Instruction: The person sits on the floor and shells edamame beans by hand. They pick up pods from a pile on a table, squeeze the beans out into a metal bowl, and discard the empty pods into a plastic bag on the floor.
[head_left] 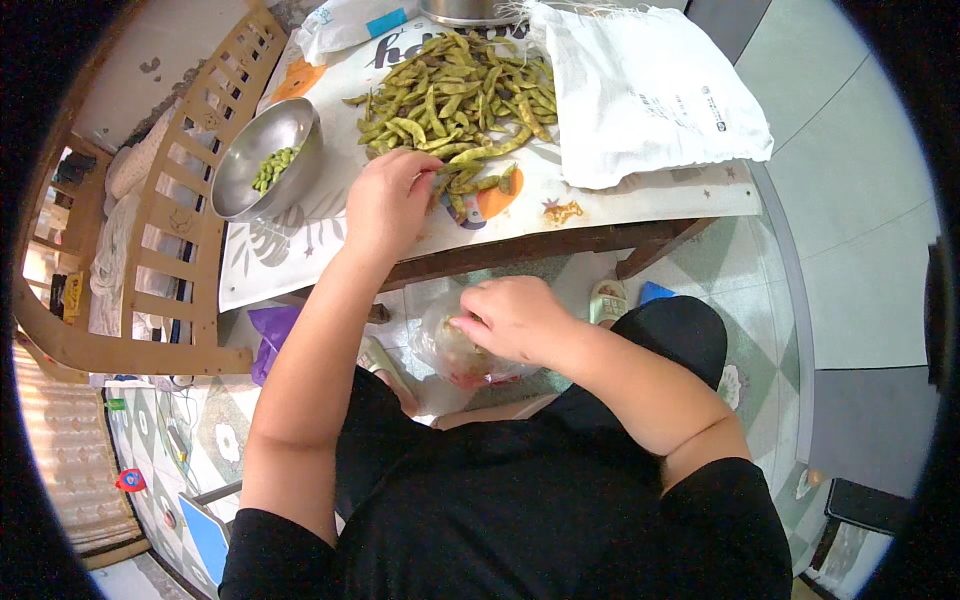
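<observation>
A heap of green bean pods covers the middle of the table. At its near left edge my left hand is closed, its fingertips pinching at a pod; the grip is partly hidden by the fingers. Lower down, my right hand hovers over a clear plastic bag between my legs, with thumb and fingers pressed together. Whatever they hold is hidden. Left of the heap stands a tilted-looking steel bowl with some shelled green beans in it.
A white cloth bag lies on the table's right side, and a white plastic bag at the back left. Behind them stands a metal pot. A wooden slatted bench borders the left. Below hangs a purple bag.
</observation>
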